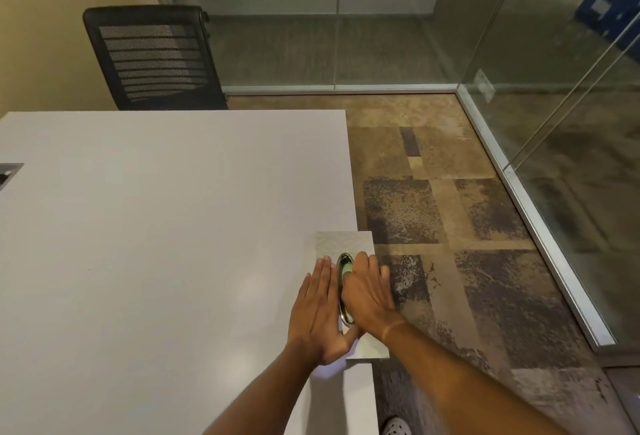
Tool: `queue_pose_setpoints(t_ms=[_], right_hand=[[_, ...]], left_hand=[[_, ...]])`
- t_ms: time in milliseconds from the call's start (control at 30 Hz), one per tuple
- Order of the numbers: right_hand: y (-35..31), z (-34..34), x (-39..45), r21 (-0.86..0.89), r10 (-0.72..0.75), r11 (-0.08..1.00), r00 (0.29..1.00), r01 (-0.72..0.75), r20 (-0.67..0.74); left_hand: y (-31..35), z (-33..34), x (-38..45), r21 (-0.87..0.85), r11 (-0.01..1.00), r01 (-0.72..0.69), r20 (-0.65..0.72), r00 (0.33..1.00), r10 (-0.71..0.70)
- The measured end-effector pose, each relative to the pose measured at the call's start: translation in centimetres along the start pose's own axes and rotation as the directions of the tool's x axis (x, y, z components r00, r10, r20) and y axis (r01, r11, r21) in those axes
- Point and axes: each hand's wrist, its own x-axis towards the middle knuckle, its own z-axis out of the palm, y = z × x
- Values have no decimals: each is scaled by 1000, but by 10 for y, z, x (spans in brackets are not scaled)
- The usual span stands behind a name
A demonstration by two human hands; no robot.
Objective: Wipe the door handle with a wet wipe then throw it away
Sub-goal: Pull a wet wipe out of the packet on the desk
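White table carries a wipes pack at its edge

no readable text, labels, brands or numbers anywhere in view

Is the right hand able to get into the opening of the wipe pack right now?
Probably yes: the right hand already lies over the oval opening of the wipe pack, nothing between them.
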Motion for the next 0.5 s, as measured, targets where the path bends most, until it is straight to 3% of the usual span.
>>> queue_pose_setpoints(t_ms=[133,267,500], right_hand=[[13,-11,-6,214,13,977,999,-3,-46],[28,-21,-7,418,-74,906,997,71,-9],[44,-54,1,865,-62,501,997,1,34]], left_hand=[[2,-5,-1,17,1000,-7,12,1000,7],[3,-6,-3,11,1000,-5,20,1000,4],[1,-3,-2,12,1000,19,41,999,-19]])
